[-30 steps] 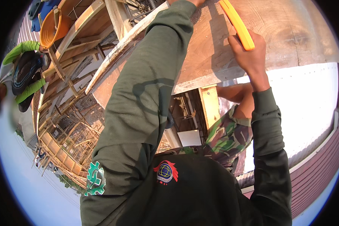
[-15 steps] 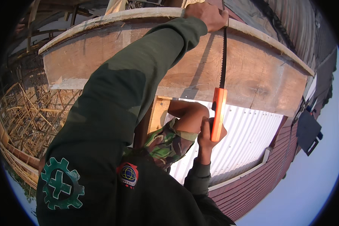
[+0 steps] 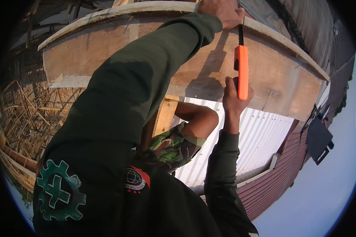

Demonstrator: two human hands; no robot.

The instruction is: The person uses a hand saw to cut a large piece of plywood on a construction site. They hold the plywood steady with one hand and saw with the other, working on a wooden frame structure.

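Note:
A hand saw with an orange handle [image 3: 243, 75] is in my right hand [image 3: 234, 98], whose fingers are closed round the grip. Its dark toothed blade [image 3: 241, 35] points away from me and meets the wooden strip [image 3: 273, 37] along the top of a broad plywood board [image 3: 146, 51]. Close to the left of the blade, my left hand [image 3: 221, 12] is clamped over that strip, with its fingertips hidden behind it. The blade's far end cannot be made out beyond the strip.
White corrugated sheet [image 3: 261, 134] lies below the board, beside my bent knee [image 3: 203, 120]. A short timber piece [image 3: 165, 114] stands near the knee. Bamboo poles [image 3: 27, 110] crisscross at the left. Reddish roofing [image 3: 273, 185] slopes away at the right.
My right hand has pushed the saw forward and up, so the handle is now over the board and less blade shows on my side. The left hand keeps its grip on the strip.

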